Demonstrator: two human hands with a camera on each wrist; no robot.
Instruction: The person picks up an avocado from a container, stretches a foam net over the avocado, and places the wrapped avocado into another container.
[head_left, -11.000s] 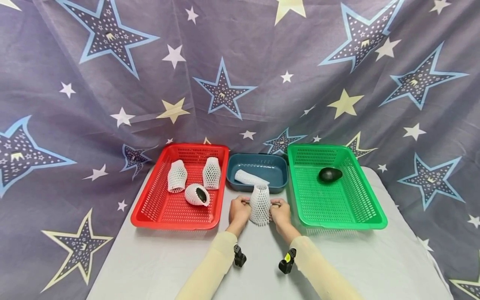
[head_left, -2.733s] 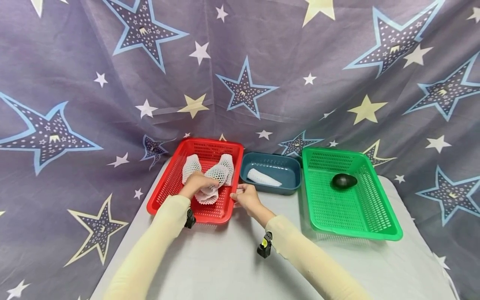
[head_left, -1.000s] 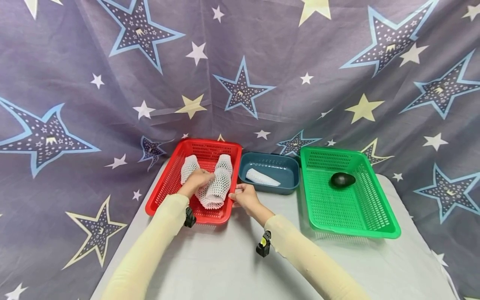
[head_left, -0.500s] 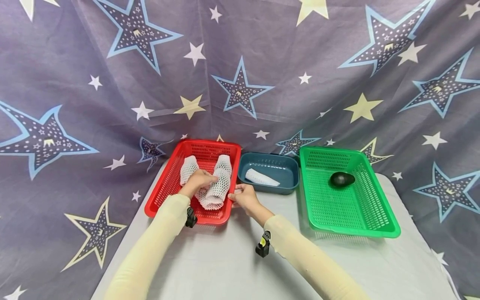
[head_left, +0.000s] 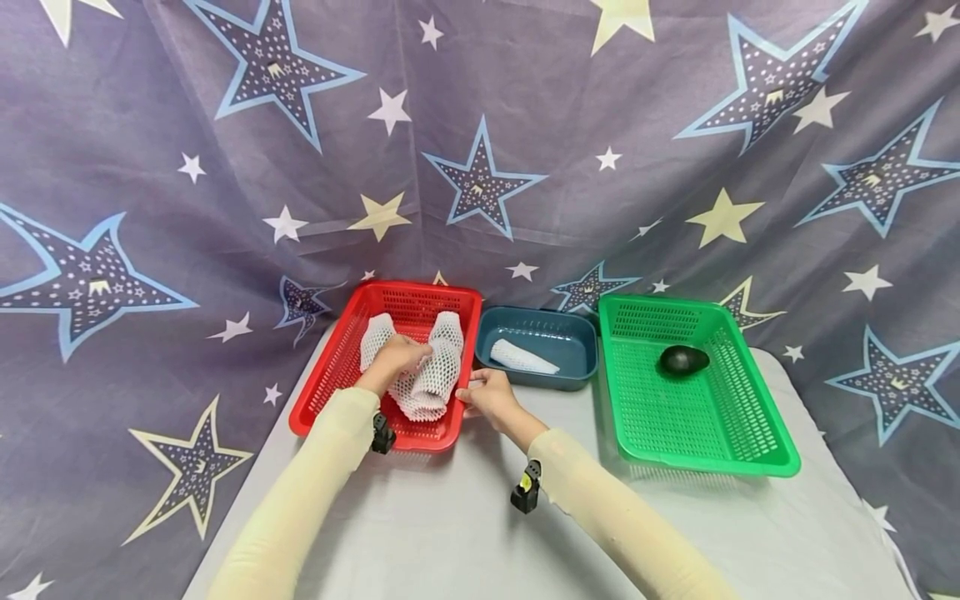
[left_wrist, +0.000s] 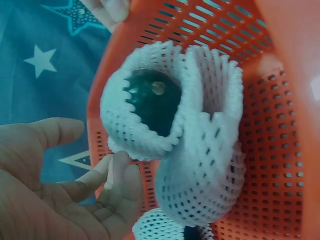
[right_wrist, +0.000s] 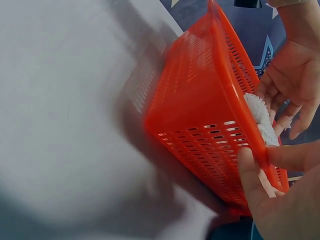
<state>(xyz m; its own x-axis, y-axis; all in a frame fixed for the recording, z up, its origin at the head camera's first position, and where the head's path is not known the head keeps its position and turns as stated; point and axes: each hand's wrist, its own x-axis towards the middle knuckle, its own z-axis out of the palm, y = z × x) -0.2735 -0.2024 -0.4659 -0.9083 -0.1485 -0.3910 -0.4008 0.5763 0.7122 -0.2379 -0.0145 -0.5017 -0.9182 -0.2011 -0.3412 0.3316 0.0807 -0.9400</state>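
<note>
Inside the red basket [head_left: 321,385], my left hand [head_left: 399,358] is beside a white foam net sleeve [head_left: 440,373] resting on the other wrapped pieces. In the left wrist view that hand [left_wrist: 65,185] has relaxed fingers and its thumb apart; fingertips are at the sleeve's edge, and whether they touch is unclear. A dark green avocado [left_wrist: 155,105] shows through the sleeve's mouth. More netted fruit lies beneath and behind. My right hand [head_left: 493,397] pinches the basket's right rim, its thumb and fingers on either side of the rim [right_wrist: 235,95] in the right wrist view.
A blue dish [head_left: 573,342] with a loose foam sleeve [head_left: 522,357] stands right of the red basket. Farther right, a green basket [head_left: 667,425] contains one bare avocado [head_left: 684,360]. All stand on a white-covered table [head_left: 480,533] before a starred curtain [head_left: 450,75].
Both hands have gone from a foam sleeve at the table's middle to the red basket. The wrapped avocado has since been lowered onto the others there. Over the last second, almost nothing moves.
</note>
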